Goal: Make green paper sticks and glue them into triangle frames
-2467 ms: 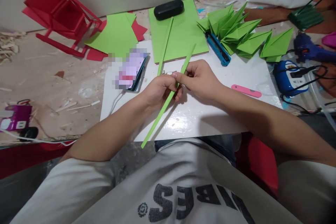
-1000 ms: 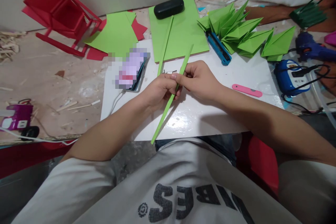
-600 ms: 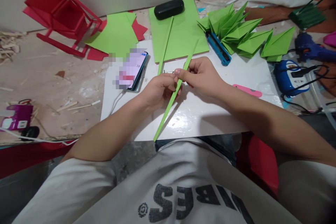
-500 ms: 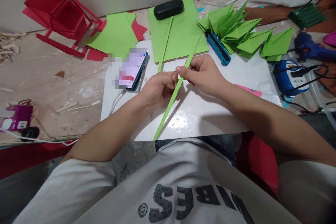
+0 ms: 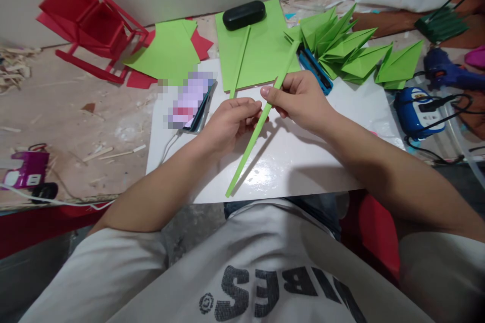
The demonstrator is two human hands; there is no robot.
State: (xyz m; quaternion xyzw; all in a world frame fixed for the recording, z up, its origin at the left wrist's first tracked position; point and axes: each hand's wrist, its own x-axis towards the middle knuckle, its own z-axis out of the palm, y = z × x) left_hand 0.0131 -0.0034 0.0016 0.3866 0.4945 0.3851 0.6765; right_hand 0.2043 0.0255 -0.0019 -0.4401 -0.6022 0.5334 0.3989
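Observation:
My right hand [image 5: 301,98] pinches a long, thin green paper stick [image 5: 248,154] near its upper half, thumb on top. The stick slants from the green sheets down toward the front edge of the white board. Just left of it is my left hand [image 5: 237,118], its thumb and fingers drawn together and partly behind the stick. Whether anything small sits in those fingers I cannot make out. Another green paper stick [image 5: 242,55] lies on the stack of green paper [image 5: 265,55] beyond my hands.
A black case [image 5: 244,15] rests on the paper stack. To the right lie a blue cutter [image 5: 320,75], folded green paper pieces [image 5: 352,50], a glue gun [image 5: 449,70] and a blue socket block [image 5: 419,113]. Leftward are a phone [image 5: 193,98] and a red paper rocking chair [image 5: 94,30].
My right hand has shifted slightly up and right, carrying the paper stick with it. My left hand's fingers have moved a little right, and its thumb now lies straighter.

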